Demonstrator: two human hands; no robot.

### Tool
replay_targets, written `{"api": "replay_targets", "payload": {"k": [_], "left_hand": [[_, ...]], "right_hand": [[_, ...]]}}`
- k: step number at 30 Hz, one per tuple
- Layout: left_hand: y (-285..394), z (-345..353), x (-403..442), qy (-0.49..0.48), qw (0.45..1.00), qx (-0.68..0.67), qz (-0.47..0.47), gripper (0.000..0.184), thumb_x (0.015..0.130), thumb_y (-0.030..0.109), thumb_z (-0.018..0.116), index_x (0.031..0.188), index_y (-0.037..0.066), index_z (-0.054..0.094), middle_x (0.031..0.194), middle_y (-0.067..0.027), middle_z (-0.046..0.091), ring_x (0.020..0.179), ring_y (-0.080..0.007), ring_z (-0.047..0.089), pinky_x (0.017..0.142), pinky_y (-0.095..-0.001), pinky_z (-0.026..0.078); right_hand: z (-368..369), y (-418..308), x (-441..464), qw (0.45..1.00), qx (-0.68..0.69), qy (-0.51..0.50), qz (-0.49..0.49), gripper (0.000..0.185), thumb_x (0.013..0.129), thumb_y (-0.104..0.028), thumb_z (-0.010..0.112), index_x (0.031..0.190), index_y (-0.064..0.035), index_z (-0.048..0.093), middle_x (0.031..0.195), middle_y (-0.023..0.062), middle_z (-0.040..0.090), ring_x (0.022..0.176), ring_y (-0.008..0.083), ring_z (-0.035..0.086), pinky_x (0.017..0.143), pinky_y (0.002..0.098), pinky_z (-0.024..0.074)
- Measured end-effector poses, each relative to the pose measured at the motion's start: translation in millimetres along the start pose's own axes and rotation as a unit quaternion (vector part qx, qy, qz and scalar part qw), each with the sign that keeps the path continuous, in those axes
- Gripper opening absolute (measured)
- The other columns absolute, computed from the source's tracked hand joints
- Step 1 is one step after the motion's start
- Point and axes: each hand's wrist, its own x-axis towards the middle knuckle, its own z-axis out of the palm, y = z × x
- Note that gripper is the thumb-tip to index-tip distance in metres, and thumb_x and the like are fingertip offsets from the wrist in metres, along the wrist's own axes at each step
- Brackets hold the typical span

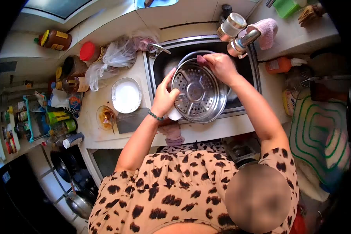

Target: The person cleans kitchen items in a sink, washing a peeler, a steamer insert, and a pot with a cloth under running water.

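A shiny metal steamer basket (195, 91) with a perforated bottom is tilted over the front of the sink (162, 64). My left hand (165, 97) grips its left rim, thumb inside and fingers outside. My right hand (221, 68) is closed on a dark reddish cloth (201, 60), pressed to the far rim of the basket. Another round metal rim shows behind the basket, partly hidden. A small white thing (174, 114) peeks out below my left hand; I cannot make out what it is. The faucet (238, 46) stands right of my right hand.
Left of the sink are a white bowl (126, 95), a small glass bowl with brown sauce (106, 117) and a plastic bag (117, 54). A folded cloth (172, 134) hangs at the counter's front edge. An orange bottle (279, 65) stands to the right.
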Motion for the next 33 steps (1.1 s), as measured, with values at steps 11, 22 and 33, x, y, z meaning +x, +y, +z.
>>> {"api": "replay_targets", "payload": {"k": [11,22,33], "left_hand": [[-21.0,-23.0,36.3,-0.048,0.974,-0.039,-0.217,0.062,0.085,0.041,0.064,0.135,0.013,0.039,0.117,-0.0040,0.055,0.099,-0.0143,0.055,0.083,-0.0322,0.045],[-47.8,-0.4,35.2,0.198,0.974,-0.104,0.022,0.022,0.090,0.006,0.052,0.110,-0.004,0.054,0.096,-0.0061,0.061,0.083,-0.0124,0.056,0.077,-0.0261,0.045],[-33.2,14.5,15.2,0.248,0.950,-0.062,0.182,0.035,0.088,-0.001,0.051,0.122,-0.001,0.043,0.111,-0.0052,0.054,0.102,-0.0113,0.051,0.092,-0.0246,0.039]], "right_hand": [[-6.9,-35.6,52.8,0.958,-0.105,-0.031,-0.265,0.016,0.074,-0.010,0.058,0.089,-0.0085,0.058,0.088,0.0051,0.057,0.091,0.0235,0.057,0.082,0.0351,0.0470],[11.0,1.8,12.6,0.973,-0.111,0.201,0.029,0.020,0.081,-0.006,0.055,0.098,-0.0111,0.065,0.097,0.0056,0.068,0.087,0.0237,0.065,0.076,0.0351,0.0526],[147.4,3.5,-94.6,0.821,0.276,0.250,0.433,0.017,0.081,-0.019,0.066,0.089,-0.0035,0.070,0.074,0.0146,0.068,0.064,0.0263,0.065,0.065,0.0364,0.0492]]}}
